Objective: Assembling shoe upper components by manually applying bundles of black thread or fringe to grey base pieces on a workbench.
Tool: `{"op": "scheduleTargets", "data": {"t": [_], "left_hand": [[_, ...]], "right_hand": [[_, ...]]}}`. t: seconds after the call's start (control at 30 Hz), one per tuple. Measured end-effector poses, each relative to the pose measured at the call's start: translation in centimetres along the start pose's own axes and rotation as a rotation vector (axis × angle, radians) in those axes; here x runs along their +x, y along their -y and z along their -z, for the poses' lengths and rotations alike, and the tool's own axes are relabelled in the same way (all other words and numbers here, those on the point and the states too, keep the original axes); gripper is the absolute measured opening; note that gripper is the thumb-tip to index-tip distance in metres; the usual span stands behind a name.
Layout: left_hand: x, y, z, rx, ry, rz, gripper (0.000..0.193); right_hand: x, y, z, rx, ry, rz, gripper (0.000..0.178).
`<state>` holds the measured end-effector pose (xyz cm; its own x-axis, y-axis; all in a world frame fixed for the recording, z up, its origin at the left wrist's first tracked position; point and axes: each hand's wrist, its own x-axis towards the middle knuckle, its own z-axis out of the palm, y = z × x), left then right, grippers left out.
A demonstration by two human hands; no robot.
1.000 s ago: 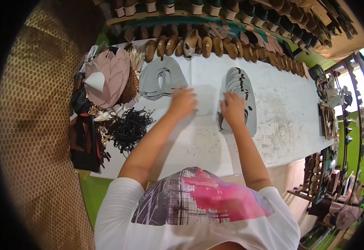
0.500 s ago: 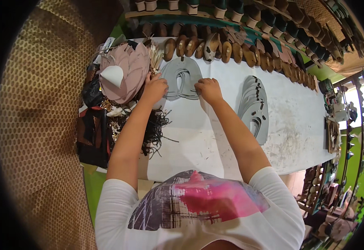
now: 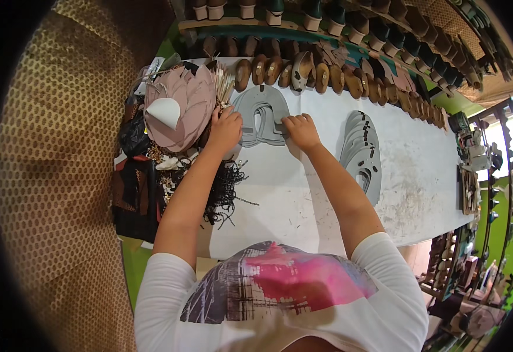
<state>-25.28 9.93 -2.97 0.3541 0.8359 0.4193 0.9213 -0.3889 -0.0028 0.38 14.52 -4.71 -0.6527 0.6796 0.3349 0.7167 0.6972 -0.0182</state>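
A fanned stack of grey U-shaped shoe-upper pieces (image 3: 256, 100) lies on the white table in front of me, the curved ends pointing away. My left hand (image 3: 227, 130) is at the stack's left edge with its fingers bent against it. At the opposite edge, my right hand (image 3: 301, 131) has its fingers curled round the pieces' right leg, where one piece sits slightly out of line. Both palms face down, so the thumbs are mostly hidden. Farther right lies a second fanned stack of grey shoe-upper pieces (image 3: 369, 155) with small dark marks, untouched.
Wooden shoe lasts (image 3: 321, 78) line the table's far edge. To my left are a pile of pink cut pieces (image 3: 189, 108) topped by a white cone, and black beaded strands (image 3: 224, 188). A shelf of shoes (image 3: 332, 38) runs behind; the white tabletop (image 3: 280, 193) has dark scuffs.
My right hand has shifted slightly right, and the right leg of a grey piece now sticks out toward it. The left hand stays by the stack's left edge. The whole view has shifted slightly.
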Motion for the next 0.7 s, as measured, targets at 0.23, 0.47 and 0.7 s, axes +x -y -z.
{"op": "scheduleTargets", "data": {"t": [0.23,0.47,0.7], "left_hand": [[-0.1,-1.6,3.5,-0.127,-0.154,0.106,0.008],[-7.1,-7.2,6.5,-0.293,-0.013,-0.077,0.008],[-14.2,-11.9,7.7,-0.421,0.220,-0.206,0.012]], "right_hand": [[-0.1,1.9,5.0,0.156,-0.200,-0.008,0.030],[-9.7,6.2,7.7,0.280,-0.085,0.092,0.018],[-17.4,9.6,9.2,0.366,0.147,0.177,0.017]]}}
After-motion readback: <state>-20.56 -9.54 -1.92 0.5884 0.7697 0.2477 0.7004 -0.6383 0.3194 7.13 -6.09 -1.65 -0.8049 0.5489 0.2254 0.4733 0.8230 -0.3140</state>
